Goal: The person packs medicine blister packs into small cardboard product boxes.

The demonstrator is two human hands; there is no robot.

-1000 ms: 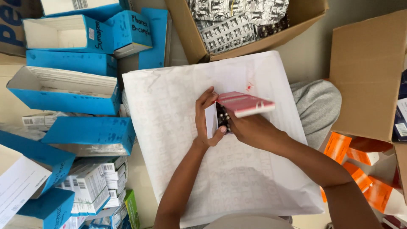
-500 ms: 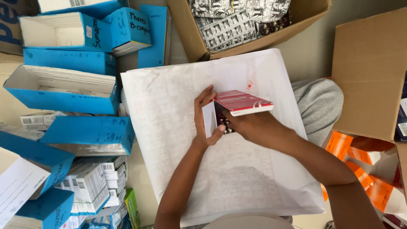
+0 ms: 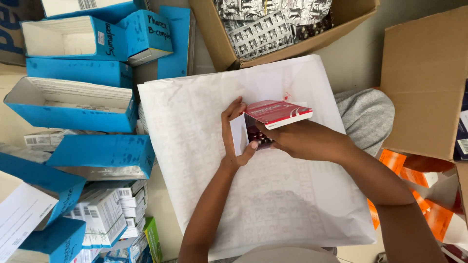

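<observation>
Since a second ago, the carton (image 3: 278, 113) sits a touch higher over the white sheet (image 3: 195, 160), with dark blister strips (image 3: 258, 138) at its open end. Left hand (image 3: 234, 139) curls around the end flap; right hand (image 3: 297, 139) grips the strips beneath. Light, thin card that dents easily, so it is best held by its edges.

Both forearms come up from below and converge at centre. Left hand (image 3: 233, 132) stands on edge, palm facing right, fingers curled up and over, thumb tip pressed inward at the bottom. Right hand (image 3: 292, 139) lies just right of it, back of hand up, wrist bent left, fingers tucked under and hidden from view. The two hands nearly touch, both closed in a grip.
</observation>
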